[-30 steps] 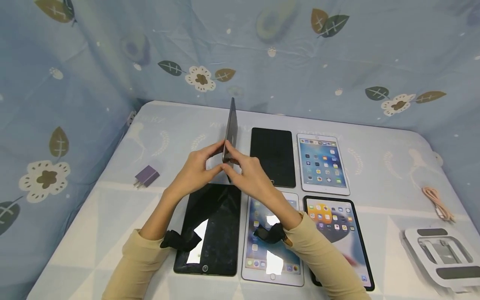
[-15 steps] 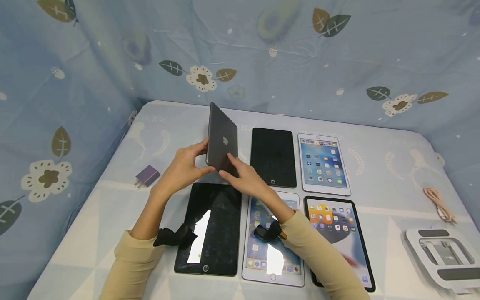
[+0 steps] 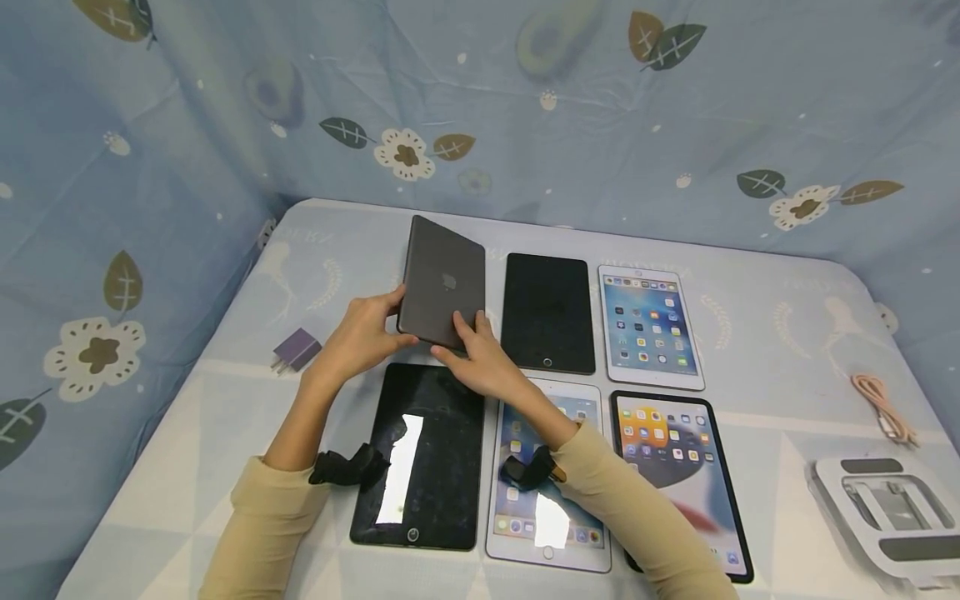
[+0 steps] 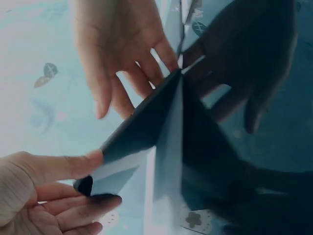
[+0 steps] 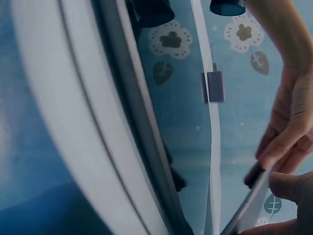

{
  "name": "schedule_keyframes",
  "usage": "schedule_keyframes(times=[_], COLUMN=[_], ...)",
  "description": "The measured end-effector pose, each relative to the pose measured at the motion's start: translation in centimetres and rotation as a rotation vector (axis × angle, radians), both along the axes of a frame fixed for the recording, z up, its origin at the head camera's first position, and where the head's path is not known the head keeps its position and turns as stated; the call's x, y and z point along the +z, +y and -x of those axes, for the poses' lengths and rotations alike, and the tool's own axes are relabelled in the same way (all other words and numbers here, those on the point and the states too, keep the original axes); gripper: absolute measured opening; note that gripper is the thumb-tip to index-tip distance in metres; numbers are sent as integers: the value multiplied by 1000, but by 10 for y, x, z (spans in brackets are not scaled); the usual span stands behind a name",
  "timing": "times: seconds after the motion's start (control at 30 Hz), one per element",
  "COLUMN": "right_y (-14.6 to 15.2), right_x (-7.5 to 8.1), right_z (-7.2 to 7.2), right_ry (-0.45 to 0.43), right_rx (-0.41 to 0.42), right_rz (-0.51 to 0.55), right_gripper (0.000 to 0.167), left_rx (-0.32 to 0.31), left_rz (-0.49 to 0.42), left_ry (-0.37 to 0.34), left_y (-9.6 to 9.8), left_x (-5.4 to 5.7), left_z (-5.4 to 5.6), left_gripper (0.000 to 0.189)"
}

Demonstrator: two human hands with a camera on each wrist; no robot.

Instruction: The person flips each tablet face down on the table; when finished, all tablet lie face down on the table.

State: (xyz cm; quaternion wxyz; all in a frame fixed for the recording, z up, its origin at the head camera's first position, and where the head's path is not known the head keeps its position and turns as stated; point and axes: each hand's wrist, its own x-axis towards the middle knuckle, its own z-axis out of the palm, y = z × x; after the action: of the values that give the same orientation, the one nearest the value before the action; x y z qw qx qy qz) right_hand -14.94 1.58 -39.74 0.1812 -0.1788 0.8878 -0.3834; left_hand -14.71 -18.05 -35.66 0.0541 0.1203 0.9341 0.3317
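Note:
My left hand (image 3: 363, 333) pinches the lower left corner of a dark grey tablet (image 3: 442, 271). The tablet stands tilted over the table, with its logo-marked back towards the head camera. My right hand (image 3: 483, 362) has its fingers extended against the lower right of that back. In the left wrist view the right thumb (image 4: 101, 105) stands free of the tablet's edge, and the glossy screen mirrors the hand. Beneath the hands lies a black tablet (image 3: 435, 467), its screen dark. A white tablet (image 3: 548, 552) lies partly under the right forearm.
At the back lie another black tablet (image 3: 549, 312) and a small white tablet (image 3: 652, 329) with its screen lit. A black-rimmed tablet (image 3: 682, 467) is at front right. A purple charger plug (image 3: 297, 349) lies left; a coiled cable (image 3: 885, 408) and a white stand (image 3: 888, 517) lie right.
The held tablet has turned from edge-on to showing its back, and leans further over. My left hand has shifted left with it; the right fingers have moved onto its back.

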Motion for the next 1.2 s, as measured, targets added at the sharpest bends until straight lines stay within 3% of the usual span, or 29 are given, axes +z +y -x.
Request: schedule_keyframes(times=[0.23,0.4,0.7,0.93,1.2], right_y=[-1,-1,-1,0,7], right_x=[-2,-2,-2,-2,3], right_z=[-2,-3,-3,-1,3], right_ry=[-4,-11,-19,-13,29], right_rx=[9,7,1,25,45], right_rz=[-22,-32,-39,-52,-56], right_gripper=[71,66,67,67,70], left_rx=[31,54,39,55,30], left_rz=[116,151,230,278,287], left_ry=[-45,-71,1,55,32], left_y=[-2,-2,3,8,21], left_x=[-21,-28,-30,-32,-26], left_z=[8,10,10,8,4], left_gripper=[80,73,36,34,38])
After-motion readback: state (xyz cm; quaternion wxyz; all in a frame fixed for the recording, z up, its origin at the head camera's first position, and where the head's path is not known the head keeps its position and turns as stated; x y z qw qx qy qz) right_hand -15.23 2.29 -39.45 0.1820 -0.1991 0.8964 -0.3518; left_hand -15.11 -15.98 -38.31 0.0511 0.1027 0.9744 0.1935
